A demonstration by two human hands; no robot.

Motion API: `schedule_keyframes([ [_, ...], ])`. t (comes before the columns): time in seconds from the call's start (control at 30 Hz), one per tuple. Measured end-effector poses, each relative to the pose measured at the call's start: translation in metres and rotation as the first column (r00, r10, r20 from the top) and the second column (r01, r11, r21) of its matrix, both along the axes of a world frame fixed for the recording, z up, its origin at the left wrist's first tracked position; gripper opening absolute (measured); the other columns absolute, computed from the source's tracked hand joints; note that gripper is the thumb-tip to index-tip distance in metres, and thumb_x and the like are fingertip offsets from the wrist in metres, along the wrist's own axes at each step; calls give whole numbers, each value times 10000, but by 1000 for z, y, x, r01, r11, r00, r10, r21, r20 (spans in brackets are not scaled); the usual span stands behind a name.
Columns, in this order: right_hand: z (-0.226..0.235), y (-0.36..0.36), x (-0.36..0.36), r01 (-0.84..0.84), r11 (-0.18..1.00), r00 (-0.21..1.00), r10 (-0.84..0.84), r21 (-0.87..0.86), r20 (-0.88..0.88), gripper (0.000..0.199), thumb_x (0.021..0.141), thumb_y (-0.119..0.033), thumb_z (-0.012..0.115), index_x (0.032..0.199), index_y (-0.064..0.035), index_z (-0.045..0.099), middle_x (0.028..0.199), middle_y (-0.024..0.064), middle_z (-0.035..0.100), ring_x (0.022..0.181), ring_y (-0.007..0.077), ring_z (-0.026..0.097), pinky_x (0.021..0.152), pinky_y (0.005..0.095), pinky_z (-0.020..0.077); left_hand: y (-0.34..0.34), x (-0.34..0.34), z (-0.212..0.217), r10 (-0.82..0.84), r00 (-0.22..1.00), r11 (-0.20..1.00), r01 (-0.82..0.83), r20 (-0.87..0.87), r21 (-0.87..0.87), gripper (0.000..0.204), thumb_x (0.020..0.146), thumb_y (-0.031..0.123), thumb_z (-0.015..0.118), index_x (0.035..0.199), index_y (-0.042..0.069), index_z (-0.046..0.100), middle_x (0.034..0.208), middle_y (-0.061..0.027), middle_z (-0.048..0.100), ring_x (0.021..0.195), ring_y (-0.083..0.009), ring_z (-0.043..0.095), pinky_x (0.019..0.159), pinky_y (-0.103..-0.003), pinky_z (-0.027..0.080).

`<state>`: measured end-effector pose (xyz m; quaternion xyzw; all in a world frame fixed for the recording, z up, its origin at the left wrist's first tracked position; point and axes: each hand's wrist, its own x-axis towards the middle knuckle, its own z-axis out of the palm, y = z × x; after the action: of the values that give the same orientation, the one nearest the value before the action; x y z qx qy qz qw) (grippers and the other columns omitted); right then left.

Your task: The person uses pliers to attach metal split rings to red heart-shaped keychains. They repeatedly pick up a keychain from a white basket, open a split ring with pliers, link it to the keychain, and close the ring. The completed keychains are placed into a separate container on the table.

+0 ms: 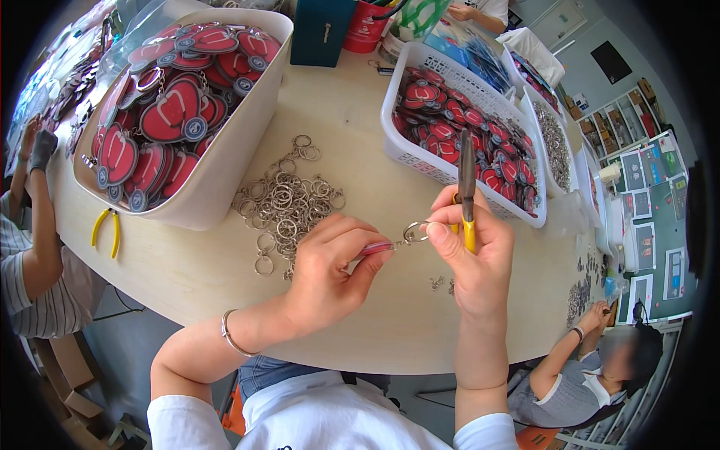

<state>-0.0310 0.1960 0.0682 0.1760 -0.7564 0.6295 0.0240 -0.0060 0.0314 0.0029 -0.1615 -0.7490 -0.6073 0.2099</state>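
In front of me, my left hand [328, 268] pinches a red keychain tag [377, 247], seen nearly edge-on. A short chain runs from the tag to a metal key ring [410, 231]. My right hand [484, 255] grips the far side of that ring between thumb and fingertips. The same hand also keeps hold of yellow-handled pliers [466, 169], their dark jaws pointing up and away. Beyond my left hand lies a heap of key rings with chains [289, 202]. A few tiny metal pieces [437, 283] rest on the table below my right hand.
A deep white bin [251, 124] full of red tags stands at left, a white basket [442, 174] of red tags at far right. Another pair of yellow-handled pliers [115, 234] lies near the left table edge. Co-workers sit at left and right [559, 382].
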Motion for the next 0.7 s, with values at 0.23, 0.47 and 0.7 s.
schedule_keyframes([
  [0.23,0,2,1,-11,1000,1000,11,14,-6,89,847,-48,670,858,38,652,967,61,509,796,109,519,695,245,439,1,0,-1,-10,1000,1000,10,-2,8,134,692,-43,728,791,8,653,766,-88,627,674,-244,568,592,-332,456],
  [0.47,5,1,5,-3,999,1000,3,47,5,85,824,-48,689,840,32,662,969,72,518,813,127,525,720,260,443,-1,1,2,-6,1000,1000,6,17,15,135,696,-47,728,795,6,653,763,-86,626,668,-235,562,556,-321,442],
  [0.7,8,7,21,-15,991,1000,14,132,13,134,799,-103,718,842,18,677,966,75,537,820,167,526,748,277,429,-3,-1,4,31,997,998,-28,-65,51,137,703,-48,731,807,7,660,781,-81,640,649,-212,544,511,-298,419],
])
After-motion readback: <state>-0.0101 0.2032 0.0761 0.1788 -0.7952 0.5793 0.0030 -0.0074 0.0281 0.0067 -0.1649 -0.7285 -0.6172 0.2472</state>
